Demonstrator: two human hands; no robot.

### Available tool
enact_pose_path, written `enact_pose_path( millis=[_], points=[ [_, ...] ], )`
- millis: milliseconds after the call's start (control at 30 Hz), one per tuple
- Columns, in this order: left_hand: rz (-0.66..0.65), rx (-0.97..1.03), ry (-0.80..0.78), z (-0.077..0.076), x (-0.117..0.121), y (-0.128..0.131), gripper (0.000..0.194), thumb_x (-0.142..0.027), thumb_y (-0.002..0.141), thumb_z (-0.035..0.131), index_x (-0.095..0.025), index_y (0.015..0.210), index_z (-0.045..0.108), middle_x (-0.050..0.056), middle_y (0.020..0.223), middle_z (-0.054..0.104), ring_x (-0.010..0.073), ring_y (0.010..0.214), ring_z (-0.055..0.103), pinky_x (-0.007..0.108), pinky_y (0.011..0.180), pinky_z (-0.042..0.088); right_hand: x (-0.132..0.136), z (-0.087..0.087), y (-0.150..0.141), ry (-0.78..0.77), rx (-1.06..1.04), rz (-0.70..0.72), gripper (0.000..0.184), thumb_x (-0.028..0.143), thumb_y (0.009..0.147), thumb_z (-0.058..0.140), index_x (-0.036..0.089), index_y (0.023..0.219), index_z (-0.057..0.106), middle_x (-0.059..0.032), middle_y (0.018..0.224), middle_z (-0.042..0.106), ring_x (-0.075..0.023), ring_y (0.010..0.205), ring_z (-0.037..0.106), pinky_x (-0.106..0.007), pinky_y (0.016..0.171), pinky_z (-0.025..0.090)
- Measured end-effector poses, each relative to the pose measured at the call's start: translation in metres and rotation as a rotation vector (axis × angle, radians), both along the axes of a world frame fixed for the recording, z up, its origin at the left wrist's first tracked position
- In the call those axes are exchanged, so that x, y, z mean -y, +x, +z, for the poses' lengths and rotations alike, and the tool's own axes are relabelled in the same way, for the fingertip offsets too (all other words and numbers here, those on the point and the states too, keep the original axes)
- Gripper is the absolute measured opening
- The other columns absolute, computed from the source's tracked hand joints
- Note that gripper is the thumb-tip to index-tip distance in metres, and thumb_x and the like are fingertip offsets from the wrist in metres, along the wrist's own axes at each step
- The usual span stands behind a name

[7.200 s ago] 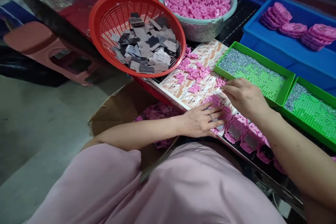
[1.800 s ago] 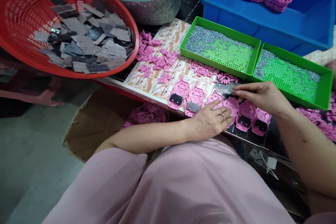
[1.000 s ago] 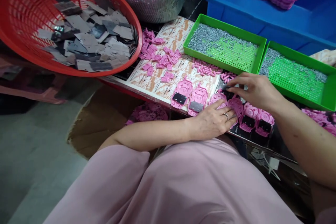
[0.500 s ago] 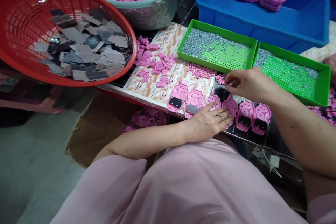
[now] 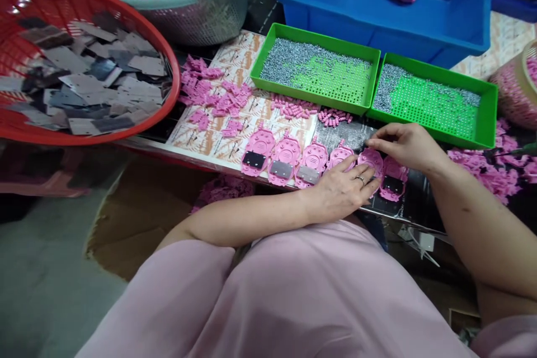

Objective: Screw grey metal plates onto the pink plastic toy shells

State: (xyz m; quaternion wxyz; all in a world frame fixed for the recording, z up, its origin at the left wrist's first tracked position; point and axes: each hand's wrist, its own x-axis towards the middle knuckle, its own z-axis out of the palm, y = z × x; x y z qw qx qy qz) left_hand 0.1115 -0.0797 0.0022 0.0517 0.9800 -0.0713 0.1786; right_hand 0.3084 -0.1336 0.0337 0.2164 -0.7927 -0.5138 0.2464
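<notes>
A row of pink plastic casings lies along the table's front edge. Several carry a flat rectangular plate, such as the black plate and the grey plate. My left hand lies flat with fingers stretched across the casings right of the middle, hiding their lower parts. At the top of one of these, the pink casing, the thumb and fingertips of my right hand come together in a pinch. What they hold, if anything, is too small to make out.
Two green trays of small metal screws stand behind the row. Beyond them is a blue bin with stacked pink casings. A red basket of metal plates and a pale green basket of pink parts stand left. Loose pink pieces lie right.
The view has shifted, so the table things appear farther left. Along the row, both hands have moved right by about one casing. My right hand is now lower, at a casing's top edge.
</notes>
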Motion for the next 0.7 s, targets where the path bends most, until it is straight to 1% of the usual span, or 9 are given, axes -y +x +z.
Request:
enact_pose_path(
  millis=[133, 300, 367, 433, 500, 533, 600, 667, 700],
  points=[
    [-0.002, 0.012, 0.019, 0.0, -0.001, -0.001, 0.03, -0.025, 0.097, 0.045, -0.012, 0.118, 0.061, 0.011, 0.116, 0.067, 0.0202, 0.111, 0.062, 0.043, 0.106, 0.041, -0.006, -0.007, -0.002, -0.005, 0.032, 0.098, 0.04, 0.06, 0.076, 0.06, 0.021, 0.075, 0.071, -0.003, 0.075, 0.07, -0.0144, 0.065, 0.06, -0.029, 0.063, 0.044],
    [-0.015, 0.01, 0.041, 0.002, -0.003, -0.003, 0.029, -0.021, 0.096, 0.044, -0.012, 0.117, 0.062, 0.011, 0.115, 0.068, 0.0204, 0.109, 0.062, 0.044, 0.105, 0.042, -0.007, -0.013, -0.004, 0.017, 0.179, 0.195, 0.025, 0.044, 0.079, 0.062, 0.02, 0.076, 0.067, -0.0047, 0.077, 0.066, -0.0152, 0.069, 0.059, -0.031, 0.068, 0.045],
    [-0.02, 0.002, 0.042, 0.002, -0.003, -0.002, 0.03, -0.023, 0.097, 0.044, -0.012, 0.118, 0.062, 0.011, 0.114, 0.068, 0.0203, 0.11, 0.062, 0.044, 0.105, 0.042, -0.005, -0.015, -0.006, 0.011, 0.209, 0.169, 0.022, 0.042, 0.078, 0.065, 0.019, 0.08, 0.065, -0.0038, 0.075, 0.064, -0.0142, 0.066, 0.057, -0.029, 0.064, 0.044],
    [-0.025, -0.008, 0.04, 0.002, -0.002, -0.001, 0.03, -0.024, 0.097, 0.044, -0.012, 0.118, 0.062, 0.011, 0.114, 0.068, 0.0202, 0.11, 0.062, 0.043, 0.105, 0.041, -0.003, -0.013, -0.006, -0.017, 0.225, 0.099, 0.025, 0.043, 0.075, 0.069, 0.019, 0.082, 0.063, -0.002, 0.071, 0.063, -0.0131, 0.06, 0.054, -0.028, 0.058, 0.041],
    [-0.029, -0.013, 0.036, 0.002, -0.002, -0.001, 0.03, -0.025, 0.097, 0.045, -0.012, 0.118, 0.062, 0.011, 0.114, 0.068, 0.0203, 0.11, 0.062, 0.042, 0.104, 0.042, -0.003, -0.008, -0.007, -0.033, 0.235, 0.057, 0.028, 0.045, 0.072, 0.072, 0.02, 0.081, 0.063, -0.0011, 0.068, 0.062, -0.0131, 0.057, 0.053, -0.028, 0.056, 0.039],
    [-0.03, -0.015, 0.032, 0.002, -0.002, -0.001, 0.03, -0.026, 0.097, 0.045, -0.011, 0.118, 0.062, 0.011, 0.113, 0.068, 0.0205, 0.11, 0.062, 0.042, 0.104, 0.041, -0.005, -0.005, -0.007, -0.021, 0.239, 0.061, 0.028, 0.046, 0.073, 0.071, 0.02, 0.08, 0.064, -0.0015, 0.07, 0.064, -0.0138, 0.06, 0.055, -0.028, 0.057, 0.041],
    [-0.032, -0.014, 0.019, 0.002, -0.003, -0.001, 0.03, -0.026, 0.097, 0.045, -0.011, 0.117, 0.062, 0.011, 0.113, 0.068, 0.0211, 0.11, 0.062, 0.043, 0.105, 0.04, -0.012, 0.001, -0.011, 0.046, 0.264, 0.111, 0.024, 0.044, 0.079, 0.065, 0.021, 0.085, 0.068, -0.0035, 0.08, 0.068, -0.016, 0.071, 0.061, -0.03, 0.066, 0.045],
    [-0.03, -0.006, 0.005, 0.001, -0.003, -0.001, 0.029, -0.025, 0.096, 0.046, -0.011, 0.116, 0.063, 0.011, 0.113, 0.068, 0.0218, 0.11, 0.061, 0.044, 0.106, 0.038, -0.024, 0.004, -0.018, 0.096, 0.361, 0.191, 0.026, 0.04, 0.087, 0.055, 0.022, 0.098, 0.071, -0.0057, 0.095, 0.069, -0.0183, 0.084, 0.063, -0.032, 0.074, 0.046],
    [-0.027, -0.002, -0.001, 0.001, -0.003, -0.001, 0.029, -0.025, 0.096, 0.046, -0.012, 0.116, 0.063, 0.01, 0.112, 0.068, 0.0224, 0.111, 0.06, 0.044, 0.106, 0.038, -0.031, 0.005, -0.021, 0.083, 0.44, 0.236, 0.03, 0.038, 0.09, 0.049, 0.022, 0.104, 0.07, -0.0067, 0.1, 0.068, -0.0192, 0.087, 0.063, -0.032, 0.074, 0.045]
  ],
)
